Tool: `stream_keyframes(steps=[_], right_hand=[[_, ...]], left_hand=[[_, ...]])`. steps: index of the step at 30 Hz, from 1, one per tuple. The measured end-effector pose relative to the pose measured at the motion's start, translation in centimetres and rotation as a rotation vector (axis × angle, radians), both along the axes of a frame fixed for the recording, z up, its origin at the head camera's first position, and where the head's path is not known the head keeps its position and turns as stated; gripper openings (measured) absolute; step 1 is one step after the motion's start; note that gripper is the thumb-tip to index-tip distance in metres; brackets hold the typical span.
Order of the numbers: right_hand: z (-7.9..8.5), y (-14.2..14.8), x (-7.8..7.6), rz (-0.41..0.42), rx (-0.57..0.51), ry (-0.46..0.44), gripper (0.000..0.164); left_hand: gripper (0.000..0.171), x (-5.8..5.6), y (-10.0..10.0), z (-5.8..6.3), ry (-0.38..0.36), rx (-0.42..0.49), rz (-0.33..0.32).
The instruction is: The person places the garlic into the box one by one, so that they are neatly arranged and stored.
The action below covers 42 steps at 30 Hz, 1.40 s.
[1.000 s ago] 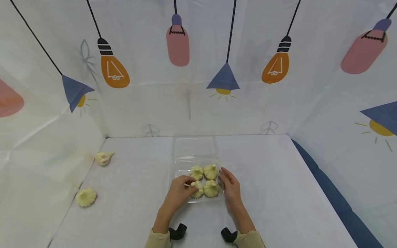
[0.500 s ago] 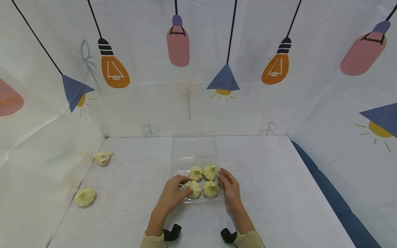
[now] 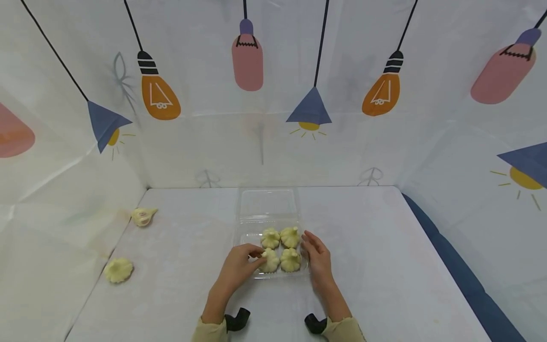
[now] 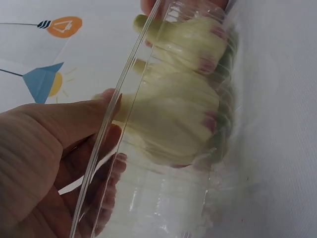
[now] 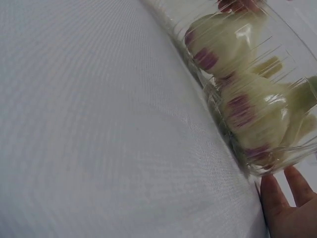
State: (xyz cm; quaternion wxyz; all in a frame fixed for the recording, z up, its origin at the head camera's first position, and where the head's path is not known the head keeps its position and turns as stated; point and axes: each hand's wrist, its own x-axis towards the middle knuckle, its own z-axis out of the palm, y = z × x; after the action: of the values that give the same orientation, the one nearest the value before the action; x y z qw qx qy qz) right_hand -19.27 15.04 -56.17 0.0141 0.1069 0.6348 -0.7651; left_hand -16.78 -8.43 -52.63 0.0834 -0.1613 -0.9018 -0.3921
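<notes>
A clear plastic clamshell box stands on the white table with its lid laid back. Pale garlic bulbs fill its middle and right part, in two rows. My left hand reaches over the left rim and pinches the stem of the front-left garlic bulb; in the left wrist view, thumb and forefinger meet at that stem. Beside it sits the front-right garlic bulb. My right hand rests along the box's right side, fingers nearly straight, fingertips at the wall in the right wrist view.
At the table's left edge lie two more garlic bulbs, one farther back and one nearer. A white sheet printed with lamps encloses the back and sides. Blue fabric shows beyond the right edge.
My left hand has drawn a little to the left, uncovering more of the front-left garlic bulb, which has shifted slightly with it. My right hand stays in place.
</notes>
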Motion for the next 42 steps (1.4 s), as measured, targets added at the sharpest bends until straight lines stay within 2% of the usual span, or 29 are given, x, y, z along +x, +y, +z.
stream_keyframes(steps=[11,17,23,30,42], right_hand=[[0.2,-0.2,-0.2,-0.016,-0.017,0.004,0.038],[0.2,-0.2,-0.2,-0.013,-0.018,0.007,0.038],[0.2,-0.2,-0.1,-0.015,-0.017,-0.002,0.037],[0.2,-0.3,0.1,-0.022,-0.012,0.003,0.037],[0.1,-0.3,0.2,-0.023,-0.012,0.011,0.038]], left_hand=[[0.015,-1.1,1.5,-0.3,0.048,-0.019,-0.041],[0.014,-1.0,1.9,-0.3,0.069,0.005,-0.038],[0.015,-0.5,1.6,-0.1,0.029,0.013,-0.002],[0.015,-0.2,1.1,0.3,0.001,0.008,0.006],[0.017,-0.2,-0.5,0.4,0.052,0.027,0.014]])
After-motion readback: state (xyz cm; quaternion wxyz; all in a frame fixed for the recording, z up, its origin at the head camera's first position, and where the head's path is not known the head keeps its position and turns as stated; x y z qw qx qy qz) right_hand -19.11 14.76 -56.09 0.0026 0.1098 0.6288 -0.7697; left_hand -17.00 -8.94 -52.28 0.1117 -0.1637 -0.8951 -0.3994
